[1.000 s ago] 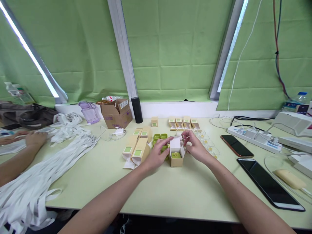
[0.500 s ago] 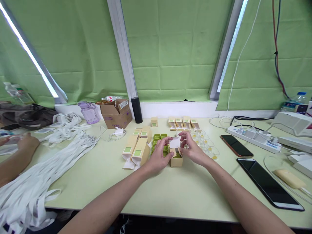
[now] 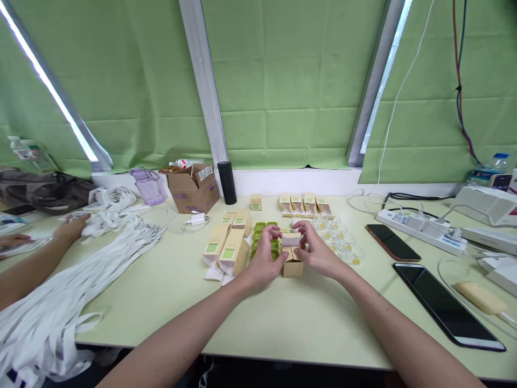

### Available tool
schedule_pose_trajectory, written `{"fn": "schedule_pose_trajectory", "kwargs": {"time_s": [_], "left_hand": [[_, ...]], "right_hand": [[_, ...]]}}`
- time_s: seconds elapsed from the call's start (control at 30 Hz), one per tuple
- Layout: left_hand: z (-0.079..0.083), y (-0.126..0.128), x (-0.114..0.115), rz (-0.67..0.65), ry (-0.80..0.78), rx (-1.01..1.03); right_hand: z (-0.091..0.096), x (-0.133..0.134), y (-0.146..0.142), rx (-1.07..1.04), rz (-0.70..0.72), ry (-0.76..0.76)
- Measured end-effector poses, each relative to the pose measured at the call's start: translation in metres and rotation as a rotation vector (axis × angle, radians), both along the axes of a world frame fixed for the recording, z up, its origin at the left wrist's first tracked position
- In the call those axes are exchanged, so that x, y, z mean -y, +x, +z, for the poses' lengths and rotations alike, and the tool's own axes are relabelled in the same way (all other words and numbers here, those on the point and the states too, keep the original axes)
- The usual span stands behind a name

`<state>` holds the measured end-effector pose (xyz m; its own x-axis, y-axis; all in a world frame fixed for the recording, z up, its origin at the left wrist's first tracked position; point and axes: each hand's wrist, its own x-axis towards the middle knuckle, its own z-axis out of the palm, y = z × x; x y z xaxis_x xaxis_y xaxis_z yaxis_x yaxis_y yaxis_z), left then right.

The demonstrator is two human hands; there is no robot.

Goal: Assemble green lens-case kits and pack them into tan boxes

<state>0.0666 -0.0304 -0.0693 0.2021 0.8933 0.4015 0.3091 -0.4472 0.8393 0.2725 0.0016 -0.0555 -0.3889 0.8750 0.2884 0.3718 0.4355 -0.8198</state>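
Observation:
A small kraft cardboard box [image 3: 293, 270] stands on the table in front of me, its side flaps folded in and its pale lid flap bent partway down. My left hand [image 3: 262, 257] grips it on the left, thumb at the top edge and fingers by the lid flap. On the other side my right hand [image 3: 319, 254] has its thumb and fingers closed at the lid flap and side flap. Green cup-like pieces [image 3: 258, 230] sit just behind my left hand. Clear plastic pieces with yellow spots [image 3: 341, 237] lie beyond my right hand.
Several kraft boxes with green labels [image 3: 230, 252] lie at the left, and more open boxes [image 3: 298, 206] stand at the back. White straps [image 3: 100, 269] spread near another person's hand [image 3: 70, 229]. A tablet-like device [image 3: 446, 307], phone [image 3: 392, 241] and power strip [image 3: 420, 231] occupy the right.
The box's side flaps have come down over its opening, and the upright lid flap has bent lower. At the left, the other person's hand has moved right to the straps.

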Motion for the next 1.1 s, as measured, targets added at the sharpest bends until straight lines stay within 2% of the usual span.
{"fn": "schedule_pose_trajectory", "kwargs": {"time_s": [0.2,0.33,0.53,0.63,0.73,0.83,0.97,1.1], "left_hand": [[0.008,0.000,0.004,0.016,0.022,-0.077],[0.013,0.000,0.005,0.016,0.128,-0.146],[0.013,-0.002,0.004,0.018,0.213,-0.207],[0.013,-0.003,0.004,0.016,0.232,-0.227],[0.015,-0.003,0.006,0.020,0.257,-0.252],[0.018,-0.004,0.007,0.019,0.259,-0.275],[0.023,-0.009,0.006,-0.003,0.267,-0.280],[0.027,-0.015,0.006,-0.046,0.346,-0.284]], "right_hand": [[0.007,0.006,0.001,0.098,-0.017,0.122],[0.019,0.011,0.006,0.160,-0.017,0.200],[0.039,0.011,0.015,0.295,-0.054,0.364],[0.042,0.011,0.017,0.310,-0.074,0.418],[0.036,0.014,0.018,0.282,-0.069,0.535],[0.021,0.018,0.020,0.205,-0.028,0.634],[0.002,0.023,0.021,0.176,-0.007,0.645],[-0.004,0.023,0.021,0.185,0.015,0.667]]}}
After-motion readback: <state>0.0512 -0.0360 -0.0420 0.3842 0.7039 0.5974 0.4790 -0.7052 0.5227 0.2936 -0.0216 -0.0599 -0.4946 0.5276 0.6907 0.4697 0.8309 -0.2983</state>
